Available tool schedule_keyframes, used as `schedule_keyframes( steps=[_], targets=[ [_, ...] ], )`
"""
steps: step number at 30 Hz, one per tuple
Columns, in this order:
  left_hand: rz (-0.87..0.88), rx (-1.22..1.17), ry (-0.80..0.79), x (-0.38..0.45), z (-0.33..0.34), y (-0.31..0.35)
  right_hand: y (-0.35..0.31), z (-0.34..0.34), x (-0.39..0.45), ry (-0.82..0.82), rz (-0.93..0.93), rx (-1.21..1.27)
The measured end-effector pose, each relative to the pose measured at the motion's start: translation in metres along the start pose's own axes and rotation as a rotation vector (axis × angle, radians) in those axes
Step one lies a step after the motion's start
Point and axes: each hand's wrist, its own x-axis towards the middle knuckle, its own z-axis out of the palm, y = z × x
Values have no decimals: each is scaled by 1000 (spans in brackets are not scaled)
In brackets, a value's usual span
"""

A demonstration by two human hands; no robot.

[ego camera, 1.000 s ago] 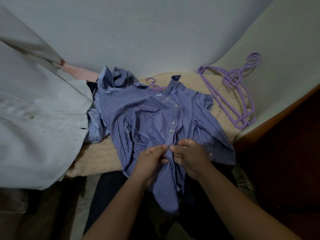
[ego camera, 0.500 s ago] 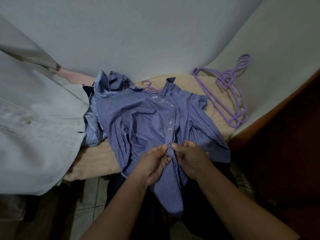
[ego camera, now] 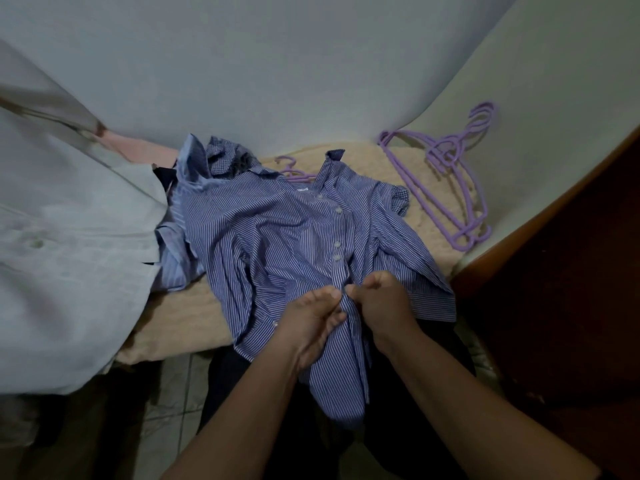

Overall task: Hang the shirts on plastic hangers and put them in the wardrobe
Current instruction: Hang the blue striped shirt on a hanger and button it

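A blue striped shirt (ego camera: 277, 244) lies face up on a beige blanket (ego camera: 180, 317), its hem hanging over the near edge. A purple hanger hook (ego camera: 292, 169) pokes out of its collar. My left hand (ego camera: 311, 323) and my right hand (ego camera: 384, 306) meet at the lower button placket, and each pinches one edge of the cloth. Several spare purple plastic hangers (ego camera: 450, 188) lie stacked on the blanket at the right, against the wall.
A pale grey shirt (ego camera: 62, 258) covers the left side. More shirts, light blue (ego camera: 190, 161) and checked (ego camera: 225, 157), are bunched behind the striped one, with pink cloth (ego camera: 135, 147) beyond. A dark wooden panel (ego camera: 561, 306) stands at the right. Tiled floor (ego camera: 166, 393) shows below.
Both hands stay pinched on the placket at about the same spot. The view has drifted slightly, so the shirt and hangers sit a little further left in frame.
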Motion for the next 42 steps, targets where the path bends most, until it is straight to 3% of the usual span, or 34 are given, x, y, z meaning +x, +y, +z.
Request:
schedule_keyframes(
  steps=[4,11,21,28,35,39,42],
  targets=[
    [6,-27,10,1,1,3,-9,-1,0,-30,-124,-156],
    [-19,28,-44,6,-3,12,-11,-5,-1,-156,-142,-131],
    [325,278,-85,4,-8,15,-12,-3,11,-198,-174,-4],
    [211,226,-103,6,-10,22,-10,-3,12,-261,-188,109],
    [94,110,-145,12,-15,19,-7,0,15,-239,-230,-25],
    [96,107,-162,15,-16,16,-7,7,19,-206,-142,-4],
    [90,98,-140,19,-17,14,-3,10,23,-219,5,203]
  ],
)
